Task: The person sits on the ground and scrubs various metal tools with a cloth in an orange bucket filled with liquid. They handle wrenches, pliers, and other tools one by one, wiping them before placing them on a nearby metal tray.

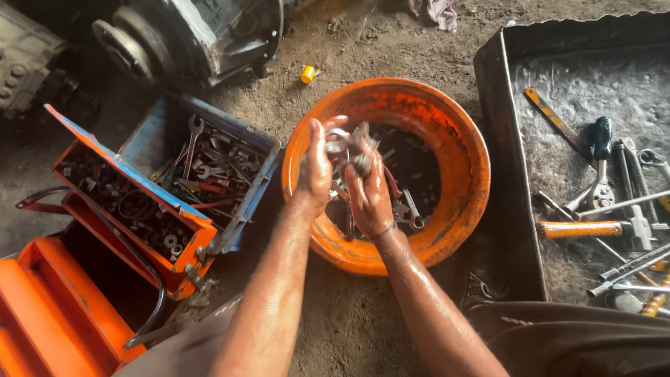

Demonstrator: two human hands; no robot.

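Note:
Both of my hands are raised over an orange basin (457, 150) on the dirt floor. My left hand (317, 164) and my right hand (368, 192) close together around a small wet metal part (352, 145), blurred by motion. My hands and forearms look wet. Inside the basin lie several metal tools, among them a wrench (413, 213), in dark liquid.
An open orange and blue toolbox (150, 195) full of wrenches and small parts stands at the left. A metal tray (520, 174) at the right holds a hammer (593, 229), a screwdriver (600, 139), a saw blade and wrenches. Machine housings stand at the top left.

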